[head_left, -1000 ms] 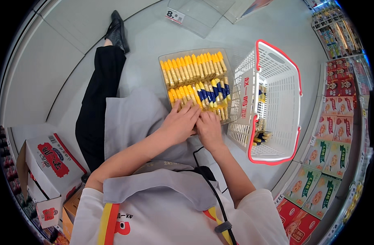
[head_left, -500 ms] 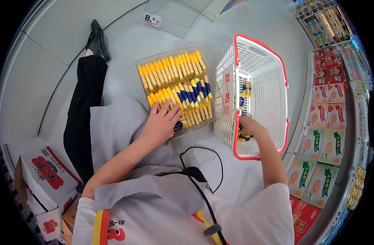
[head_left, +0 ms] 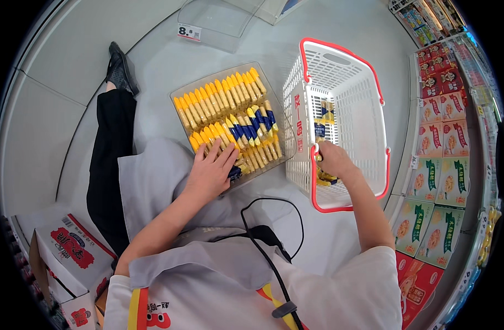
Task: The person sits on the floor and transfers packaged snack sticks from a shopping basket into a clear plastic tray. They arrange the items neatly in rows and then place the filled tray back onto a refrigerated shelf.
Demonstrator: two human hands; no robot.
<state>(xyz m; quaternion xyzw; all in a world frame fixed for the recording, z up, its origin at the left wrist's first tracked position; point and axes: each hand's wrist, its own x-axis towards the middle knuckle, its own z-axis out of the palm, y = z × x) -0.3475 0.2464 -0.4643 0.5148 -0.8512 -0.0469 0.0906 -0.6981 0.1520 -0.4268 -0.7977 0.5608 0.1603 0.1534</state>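
Note:
My left hand (head_left: 207,175) lies with its fingers spread on the lower row of yellow-tipped wrapped snack sticks (head_left: 213,135) in a clear plastic bin (head_left: 287,144). Several blue-and-yellow wrapped sticks (head_left: 251,127) lie among them, and another bluish pack shows below my fingers. To the right, my right hand (head_left: 335,159) is inside a white basket (head_left: 351,77) with red handles, close to its near left rim. Its fingers are closed around a wrapped snack stick, of which only a small yellow bit shows. More blue-and-yellow sticks (head_left: 328,113) lie on the basket's bottom, partly behind my hand.
A clear lid-like tray with a price tag (head_left: 189,32) lies beyond the bin. Shelves with red and green boxes (head_left: 426,179) run along the right. An open carton (head_left: 76,247) stands at lower left. A black cable (head_left: 274,199) loops near my lap.
My right hand has risen a little inside the basket, toward its left rim, with a yellow bit now showing at its fingers. My left hand stays on the sticks. The whole view has shifted slightly.

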